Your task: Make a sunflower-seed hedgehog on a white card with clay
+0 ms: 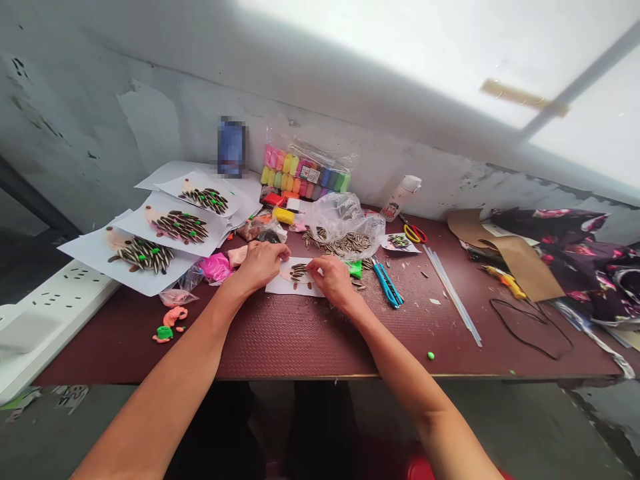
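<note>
At the middle of the brown table (300, 347), as the head view shows, a small white card (278, 287) lies flat between the two hands, bearing a patch of striped seeds (299, 271). The left hand (264, 262) bends over the card's upper left part, and the right hand (331, 275) reaches over its right side with fingers beside the seeds; whether either pinches anything I cannot tell, since the fingertips are hidden or too small. The card looks light and easily creased, so it would be best steadied by its bare margins; the seeds seem hard, smooth and nearly weightless, apt to slip, and better taken singly by their sides than pressed from above. Behind lies a heap of loose seeds (345, 243) under a thin clear bag (337, 212). On the left, sheets with seeded figures (180, 227) overlap near a white power strip (63, 287); on the right rest a blue cutter (387, 283), clear sticks (453, 295) and flowered cloth (550, 237). The tabletop is finely textured and strewn with crumbs, against a scuffed, pale wall (165, 120) with bright light above.
</note>
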`<act>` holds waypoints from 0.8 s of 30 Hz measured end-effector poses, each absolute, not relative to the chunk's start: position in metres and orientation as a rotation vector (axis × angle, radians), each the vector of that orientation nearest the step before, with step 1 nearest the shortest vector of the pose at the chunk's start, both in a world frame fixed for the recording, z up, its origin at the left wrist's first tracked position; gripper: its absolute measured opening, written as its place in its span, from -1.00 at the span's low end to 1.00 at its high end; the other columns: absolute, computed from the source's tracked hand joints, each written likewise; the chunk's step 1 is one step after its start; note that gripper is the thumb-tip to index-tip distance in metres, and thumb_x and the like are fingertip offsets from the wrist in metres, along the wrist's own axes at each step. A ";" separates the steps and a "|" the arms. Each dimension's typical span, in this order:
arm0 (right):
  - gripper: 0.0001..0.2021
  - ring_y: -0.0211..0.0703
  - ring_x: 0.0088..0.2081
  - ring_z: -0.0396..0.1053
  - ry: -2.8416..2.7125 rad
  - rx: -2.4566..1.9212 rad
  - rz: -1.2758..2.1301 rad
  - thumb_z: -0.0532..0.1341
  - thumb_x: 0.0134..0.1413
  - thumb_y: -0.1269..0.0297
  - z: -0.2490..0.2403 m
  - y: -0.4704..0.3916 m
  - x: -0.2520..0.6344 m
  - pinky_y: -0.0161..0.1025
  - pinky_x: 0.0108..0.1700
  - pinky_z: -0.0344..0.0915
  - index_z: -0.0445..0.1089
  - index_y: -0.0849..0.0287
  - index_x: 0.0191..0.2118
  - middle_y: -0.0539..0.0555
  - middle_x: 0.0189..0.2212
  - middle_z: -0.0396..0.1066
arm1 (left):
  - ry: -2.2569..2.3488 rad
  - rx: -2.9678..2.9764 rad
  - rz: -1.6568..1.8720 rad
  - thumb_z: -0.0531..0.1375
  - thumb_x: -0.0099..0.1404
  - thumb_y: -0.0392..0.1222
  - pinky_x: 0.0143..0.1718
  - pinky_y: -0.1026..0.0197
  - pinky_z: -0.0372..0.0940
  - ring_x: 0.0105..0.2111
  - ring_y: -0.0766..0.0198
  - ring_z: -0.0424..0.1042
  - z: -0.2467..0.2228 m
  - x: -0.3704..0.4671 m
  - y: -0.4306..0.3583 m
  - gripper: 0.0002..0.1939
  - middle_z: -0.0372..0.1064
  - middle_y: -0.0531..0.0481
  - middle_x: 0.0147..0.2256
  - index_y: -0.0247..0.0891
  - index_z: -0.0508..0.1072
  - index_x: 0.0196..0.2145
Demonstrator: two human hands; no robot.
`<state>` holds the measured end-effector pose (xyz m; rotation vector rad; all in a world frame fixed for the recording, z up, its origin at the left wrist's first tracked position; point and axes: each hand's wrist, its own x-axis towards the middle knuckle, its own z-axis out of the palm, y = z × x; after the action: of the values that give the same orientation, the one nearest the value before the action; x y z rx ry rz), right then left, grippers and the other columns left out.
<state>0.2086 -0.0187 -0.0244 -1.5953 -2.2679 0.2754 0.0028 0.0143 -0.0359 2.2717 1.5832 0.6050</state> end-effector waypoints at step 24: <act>-0.76 -0.01 -0.03 0.39 -2.322 -1.891 0.019 0.16 0.32 0.31 -0.017 0.047 0.210 -0.22 -0.04 0.24 0.60 0.13 -0.10 0.19 -0.13 0.54 | 1.583 2.274 0.581 0.05 0.23 -0.41 0.07 0.04 0.17 -0.08 0.08 0.52 -0.033 0.004 0.014 -0.63 0.63 0.02 -0.18 -0.12 0.60 -0.20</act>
<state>0.2104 0.0470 -0.0171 -1.8912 -2.3216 0.0192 0.0037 0.0141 -0.0330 2.2737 1.5829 0.5807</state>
